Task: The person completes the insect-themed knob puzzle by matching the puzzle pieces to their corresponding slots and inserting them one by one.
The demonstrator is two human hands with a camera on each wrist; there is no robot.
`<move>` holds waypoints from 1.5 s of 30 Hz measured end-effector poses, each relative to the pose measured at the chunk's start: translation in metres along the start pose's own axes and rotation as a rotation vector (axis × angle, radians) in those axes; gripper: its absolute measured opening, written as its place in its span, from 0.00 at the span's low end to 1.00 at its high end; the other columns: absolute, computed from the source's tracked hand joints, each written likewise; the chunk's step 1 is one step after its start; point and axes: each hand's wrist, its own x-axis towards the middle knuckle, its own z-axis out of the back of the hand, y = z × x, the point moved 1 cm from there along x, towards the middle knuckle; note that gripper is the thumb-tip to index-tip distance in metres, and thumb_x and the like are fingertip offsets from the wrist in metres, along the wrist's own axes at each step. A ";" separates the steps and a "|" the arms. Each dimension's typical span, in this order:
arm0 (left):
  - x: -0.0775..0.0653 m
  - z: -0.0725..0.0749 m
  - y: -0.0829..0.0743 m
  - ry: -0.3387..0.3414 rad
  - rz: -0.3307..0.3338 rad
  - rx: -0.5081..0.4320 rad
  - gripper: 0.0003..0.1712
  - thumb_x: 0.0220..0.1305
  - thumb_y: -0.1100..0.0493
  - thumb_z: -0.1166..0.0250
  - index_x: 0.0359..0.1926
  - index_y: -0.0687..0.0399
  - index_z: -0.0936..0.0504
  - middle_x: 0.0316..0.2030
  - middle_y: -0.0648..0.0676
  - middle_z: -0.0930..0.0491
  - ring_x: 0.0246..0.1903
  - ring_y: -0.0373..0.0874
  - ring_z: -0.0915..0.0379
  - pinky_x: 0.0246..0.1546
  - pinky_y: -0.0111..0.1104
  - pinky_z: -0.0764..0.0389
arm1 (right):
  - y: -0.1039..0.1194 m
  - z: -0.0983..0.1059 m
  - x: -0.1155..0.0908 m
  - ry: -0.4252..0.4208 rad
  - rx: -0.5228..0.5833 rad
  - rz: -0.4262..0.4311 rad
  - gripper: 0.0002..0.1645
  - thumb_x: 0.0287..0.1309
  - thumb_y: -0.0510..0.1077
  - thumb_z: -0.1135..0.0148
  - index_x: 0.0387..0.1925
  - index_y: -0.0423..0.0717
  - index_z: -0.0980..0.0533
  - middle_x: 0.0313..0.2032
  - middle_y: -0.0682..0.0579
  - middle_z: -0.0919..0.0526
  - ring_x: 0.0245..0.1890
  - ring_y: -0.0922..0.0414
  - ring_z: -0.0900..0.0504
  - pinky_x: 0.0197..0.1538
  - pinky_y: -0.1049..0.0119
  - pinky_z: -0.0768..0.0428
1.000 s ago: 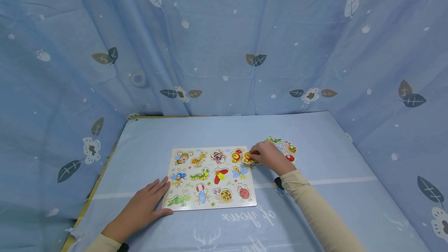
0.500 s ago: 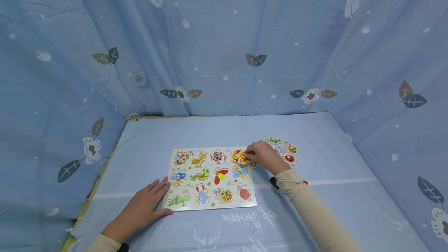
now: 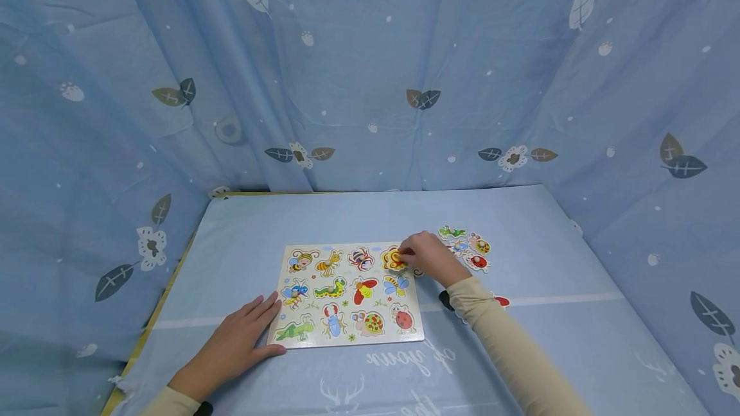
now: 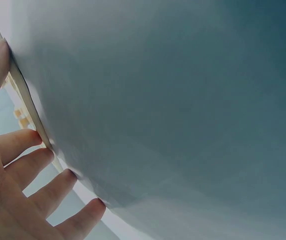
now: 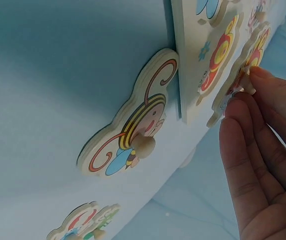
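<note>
My right hand (image 3: 430, 259) pinches the small wooden knob of a red and yellow butterfly puzzle piece (image 3: 393, 259). The piece is over the matching butterfly picture at the top right of the insect puzzle board (image 3: 345, 249). In the right wrist view, the butterfly piece (image 5: 257, 52) stands off the board's face, apart from the printed butterfly (image 5: 220, 55). My left hand (image 3: 239, 336) lies with fingers extended along the board's left edge; its fingertips touch that edge in the left wrist view. A bee piece (image 5: 123, 135) with a knob lies beside the board, mostly hidden by my right hand in the head view.
Right of the board lie a grasshopper piece (image 3: 453, 232), a snail piece (image 3: 479, 244) and a ladybug piece (image 3: 477, 262). More pieces, one with a red part (image 3: 502, 301), are partly under the right sleeve. A caterpillar piece (image 3: 331, 289) with a knob sits in the board.
My right hand has carried the butterfly piece left, from the board's right edge to over the printed butterfly. The left hand and the board have not moved.
</note>
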 end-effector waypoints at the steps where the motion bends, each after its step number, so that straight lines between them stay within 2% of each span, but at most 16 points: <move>1: 0.000 0.000 0.000 -0.003 -0.002 0.001 0.55 0.57 0.27 0.32 0.75 0.56 0.29 0.76 0.56 0.33 0.74 0.64 0.36 0.65 0.62 0.26 | 0.001 0.000 0.001 0.000 -0.003 0.001 0.04 0.64 0.43 0.27 0.39 0.51 0.09 0.36 0.58 0.09 0.32 0.67 0.17 0.40 0.69 0.16; 10: -0.001 0.002 0.000 -0.003 -0.028 0.004 0.55 0.57 0.24 0.34 0.74 0.57 0.29 0.76 0.57 0.32 0.73 0.64 0.35 0.65 0.60 0.25 | 0.008 -0.002 0.004 0.009 -0.005 0.004 0.05 0.64 0.44 0.28 0.40 0.51 0.09 0.37 0.57 0.09 0.34 0.67 0.17 0.42 0.69 0.16; 27: 0.000 0.001 0.000 0.008 -0.011 -0.002 0.55 0.57 0.25 0.33 0.74 0.58 0.29 0.76 0.57 0.33 0.73 0.65 0.35 0.65 0.61 0.26 | 0.008 -0.012 0.012 -0.016 -0.041 0.045 0.04 0.64 0.44 0.28 0.38 0.51 0.09 0.36 0.57 0.10 0.33 0.66 0.18 0.40 0.69 0.17; 33: 0.001 0.001 0.000 0.008 -0.007 0.001 0.53 0.58 0.29 0.30 0.74 0.58 0.29 0.76 0.57 0.33 0.74 0.65 0.36 0.66 0.61 0.26 | 0.009 -0.012 0.013 0.000 -0.062 0.035 0.05 0.65 0.43 0.28 0.39 0.49 0.09 0.35 0.56 0.10 0.33 0.64 0.19 0.40 0.68 0.17; 45: 0.001 0.000 0.001 0.010 -0.007 0.001 0.55 0.57 0.26 0.33 0.74 0.57 0.29 0.76 0.57 0.33 0.74 0.65 0.36 0.66 0.61 0.26 | 0.006 -0.021 0.017 -0.016 -0.035 0.021 0.05 0.65 0.42 0.28 0.40 0.48 0.10 0.38 0.54 0.09 0.36 0.62 0.15 0.42 0.67 0.15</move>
